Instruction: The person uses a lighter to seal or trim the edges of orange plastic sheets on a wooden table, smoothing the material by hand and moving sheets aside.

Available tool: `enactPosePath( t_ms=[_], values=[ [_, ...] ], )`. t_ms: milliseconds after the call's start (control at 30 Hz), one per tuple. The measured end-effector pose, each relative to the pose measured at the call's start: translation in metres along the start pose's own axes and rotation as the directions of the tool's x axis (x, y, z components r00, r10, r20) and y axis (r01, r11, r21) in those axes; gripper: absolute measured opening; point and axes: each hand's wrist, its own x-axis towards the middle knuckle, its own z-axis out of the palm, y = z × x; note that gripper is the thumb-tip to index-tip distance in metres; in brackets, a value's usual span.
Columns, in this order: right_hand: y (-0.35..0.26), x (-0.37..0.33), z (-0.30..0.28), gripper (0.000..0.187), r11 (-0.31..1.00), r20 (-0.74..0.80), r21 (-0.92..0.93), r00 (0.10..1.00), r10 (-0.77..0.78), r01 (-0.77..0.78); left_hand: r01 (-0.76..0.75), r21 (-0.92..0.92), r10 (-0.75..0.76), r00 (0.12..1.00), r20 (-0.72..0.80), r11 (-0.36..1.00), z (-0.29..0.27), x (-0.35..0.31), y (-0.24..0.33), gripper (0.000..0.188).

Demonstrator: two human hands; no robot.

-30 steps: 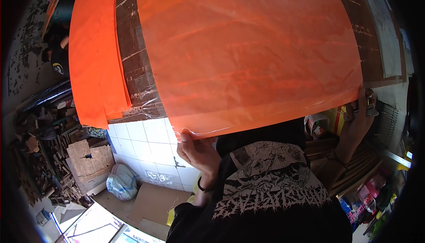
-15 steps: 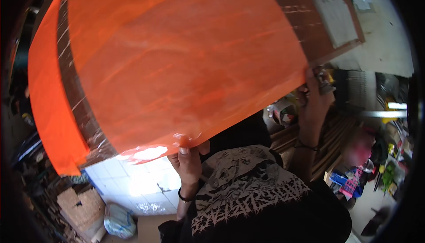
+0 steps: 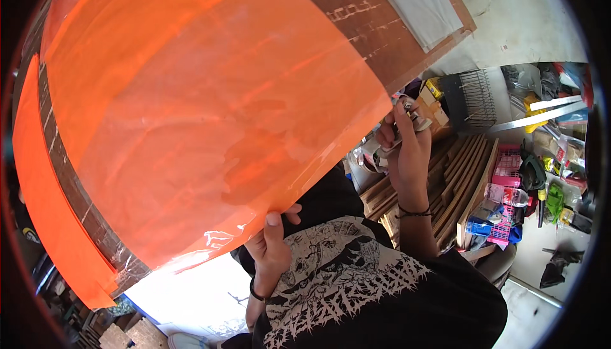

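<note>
In the head view, the orange sheet (image 3: 191, 113) lies across the brown bench (image 3: 382, 50), its near edge reaching toward the person; the left hand (image 3: 272, 250) pinches that edge, thumb uppermost, and the right hand (image 3: 408, 148) appears to pinch its right-hand corner. Good handling probably means drawing both hands apart gently and evenly, keeping the edge taut so that creases don't spread.

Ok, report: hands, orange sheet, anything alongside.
Left hand pinches near edge of orange sheet. Right hand at its right corner, grip unclear. Second orange sheet at left, brown surface beneath.
</note>
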Motion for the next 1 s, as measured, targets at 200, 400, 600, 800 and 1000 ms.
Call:
enactPosePath(
  t_ms=[200, 400, 600, 800, 1000],
  values=[
    [0.013, -0.061, 0.014, 0.036, 0.829, 0.315, 0.177, 0.828, 0.463, -0.531, -0.020, 0.033, 0.017, 0.995, 0.103, 0.999, -0.005, 0.003, -0.005, 0.030],
    [0.010, -0.084, 0.034, 0.059, 0.885, 0.594, -0.170, 0.671, 0.443, -0.434, -0.111, -0.026, 0.112, 0.991, 0.075, 0.994, -0.014, -0.001, -0.009, 0.028],
    [0.011, -0.090, 0.043, 0.057, 0.867, 0.589, -0.171, 0.657, 0.470, -0.468, 0.047, -0.041, -0.049, 0.997, -0.056, 0.998, -0.007, -0.003, 0.003, 0.040],
    [0.003, -0.091, 0.050, 0.052, 0.826, 0.596, -0.189, 0.607, 0.526, -0.530, -0.062, -0.085, 0.068, 0.995, 0.070, 0.994, -0.015, -0.005, -0.003, 0.020],
    [-0.003, -0.088, 0.058, 0.047, 0.799, 0.576, -0.200, 0.591, 0.564, -0.567, -0.007, -0.181, 0.015, 0.999, 0.040, 0.983, -0.010, -0.003, -0.001, 0.021]
  ],
)
